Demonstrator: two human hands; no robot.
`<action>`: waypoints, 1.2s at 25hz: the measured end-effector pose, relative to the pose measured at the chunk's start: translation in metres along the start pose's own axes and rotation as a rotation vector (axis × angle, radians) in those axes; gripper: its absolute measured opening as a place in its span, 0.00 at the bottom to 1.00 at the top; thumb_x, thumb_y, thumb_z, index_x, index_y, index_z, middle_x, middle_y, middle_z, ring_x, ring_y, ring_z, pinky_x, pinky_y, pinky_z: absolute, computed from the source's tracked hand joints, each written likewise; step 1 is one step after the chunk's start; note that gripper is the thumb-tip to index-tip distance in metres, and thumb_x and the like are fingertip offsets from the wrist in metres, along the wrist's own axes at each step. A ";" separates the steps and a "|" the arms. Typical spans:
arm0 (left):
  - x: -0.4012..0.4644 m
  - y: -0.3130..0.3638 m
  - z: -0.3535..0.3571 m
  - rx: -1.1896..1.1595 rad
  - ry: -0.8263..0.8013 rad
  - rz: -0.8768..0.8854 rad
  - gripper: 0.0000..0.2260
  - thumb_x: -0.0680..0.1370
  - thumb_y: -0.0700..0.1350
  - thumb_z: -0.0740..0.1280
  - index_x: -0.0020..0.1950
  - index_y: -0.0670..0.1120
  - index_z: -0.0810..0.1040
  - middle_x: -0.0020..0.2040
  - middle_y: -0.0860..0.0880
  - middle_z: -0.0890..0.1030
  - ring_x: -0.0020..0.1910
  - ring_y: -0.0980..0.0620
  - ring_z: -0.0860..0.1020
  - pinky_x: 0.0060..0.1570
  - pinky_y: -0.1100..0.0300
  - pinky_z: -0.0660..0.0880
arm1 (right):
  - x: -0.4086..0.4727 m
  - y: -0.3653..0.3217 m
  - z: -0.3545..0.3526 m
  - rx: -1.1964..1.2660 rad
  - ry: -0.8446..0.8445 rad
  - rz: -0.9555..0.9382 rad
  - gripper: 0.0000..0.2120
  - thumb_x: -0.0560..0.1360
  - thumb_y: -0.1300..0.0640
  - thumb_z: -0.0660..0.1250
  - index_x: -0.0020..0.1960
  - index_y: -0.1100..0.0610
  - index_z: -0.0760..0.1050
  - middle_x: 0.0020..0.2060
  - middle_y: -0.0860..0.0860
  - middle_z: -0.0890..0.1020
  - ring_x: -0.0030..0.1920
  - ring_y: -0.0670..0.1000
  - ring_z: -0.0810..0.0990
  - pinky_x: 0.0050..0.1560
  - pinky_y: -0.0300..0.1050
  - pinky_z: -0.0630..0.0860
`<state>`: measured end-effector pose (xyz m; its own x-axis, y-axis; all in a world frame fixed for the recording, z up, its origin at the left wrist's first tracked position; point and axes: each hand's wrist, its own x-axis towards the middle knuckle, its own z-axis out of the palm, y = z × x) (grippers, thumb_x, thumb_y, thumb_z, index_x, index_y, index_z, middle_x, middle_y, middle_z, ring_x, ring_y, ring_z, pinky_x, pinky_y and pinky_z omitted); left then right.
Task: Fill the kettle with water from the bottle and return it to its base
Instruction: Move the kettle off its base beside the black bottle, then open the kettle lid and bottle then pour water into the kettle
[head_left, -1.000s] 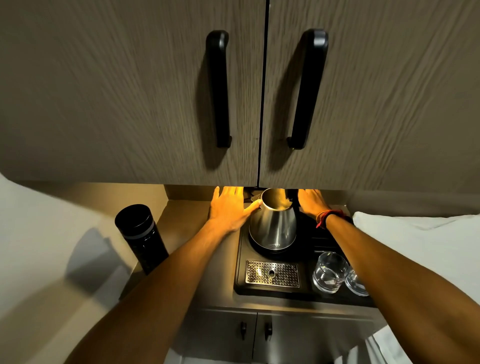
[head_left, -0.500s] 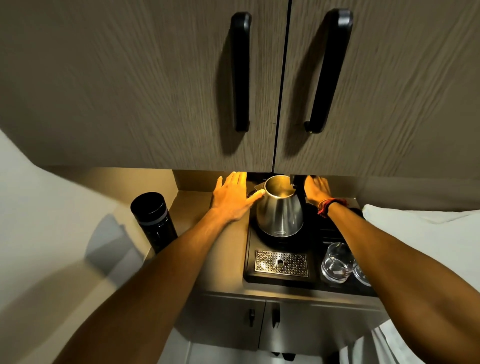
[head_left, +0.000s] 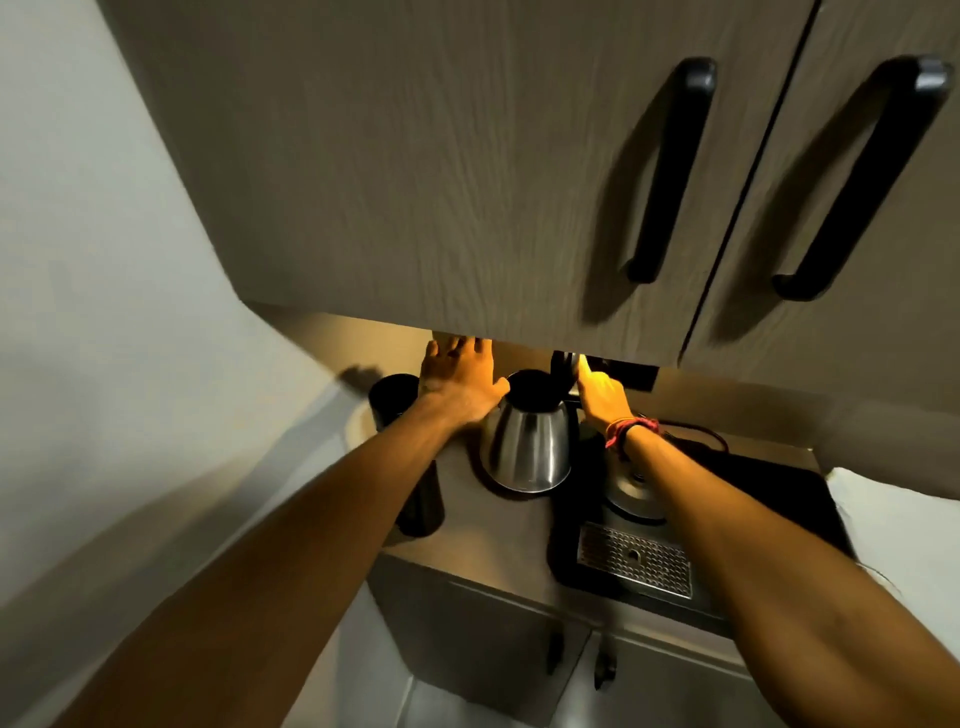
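Centre of the frame, just under the cupboard edge, we see the kettle (head_left: 527, 449) standing on the bare counter (head_left: 498, 535), lid off, mouth open and dark. It is off its base (head_left: 635, 493), the round silver disc on the black tray (head_left: 769, 486) to the right, partly hidden by our right forearm. Our left hand (head_left: 460, 384) lies flat, fingers spread, thumb touching the kettle rim; it grips nothing. Our right hand (head_left: 602, 395) reaches to the black handle at the kettle's back, fingers up along it; whether it is clamped on we cannot tell, since the cupboard hides the top. The bottle (head_left: 402, 452), dark and tall, stands left of the kettle, mostly behind our left arm. Judging by looks: the steel body is stiff, smooth, likely slippery and light while empty, heavier once filled. Best held by the handle, not the shell. The bottle probably wants a full wrap around its middle.
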<state>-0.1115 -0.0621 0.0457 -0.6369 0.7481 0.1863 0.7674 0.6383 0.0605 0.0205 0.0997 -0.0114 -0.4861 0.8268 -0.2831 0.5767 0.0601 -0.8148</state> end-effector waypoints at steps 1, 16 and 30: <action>0.000 -0.011 -0.003 0.026 -0.037 -0.025 0.32 0.77 0.60 0.65 0.75 0.46 0.64 0.73 0.44 0.71 0.71 0.42 0.69 0.72 0.42 0.60 | 0.002 -0.009 0.013 -0.042 0.017 -0.099 0.23 0.81 0.64 0.54 0.75 0.66 0.57 0.60 0.69 0.77 0.60 0.67 0.77 0.60 0.58 0.72; -0.037 -0.104 -0.014 -0.051 -0.166 0.053 0.32 0.67 0.66 0.61 0.66 0.52 0.68 0.66 0.49 0.73 0.63 0.45 0.73 0.54 0.49 0.75 | 0.009 -0.014 0.080 -0.385 -0.094 -0.432 0.25 0.81 0.44 0.49 0.59 0.63 0.73 0.59 0.64 0.75 0.63 0.65 0.72 0.65 0.63 0.69; -0.044 -0.109 -0.024 0.222 0.012 0.133 0.40 0.67 0.78 0.54 0.66 0.50 0.69 0.62 0.48 0.76 0.57 0.44 0.78 0.47 0.49 0.75 | 0.017 -0.005 0.081 -0.614 -0.192 -0.470 0.28 0.83 0.50 0.49 0.80 0.59 0.48 0.80 0.59 0.46 0.79 0.64 0.41 0.76 0.65 0.46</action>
<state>-0.1654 -0.1687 0.0546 -0.5298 0.8265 0.1903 0.8083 0.5600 -0.1817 -0.0436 0.0682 -0.0528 -0.8408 0.5308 -0.1066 0.5147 0.7226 -0.4615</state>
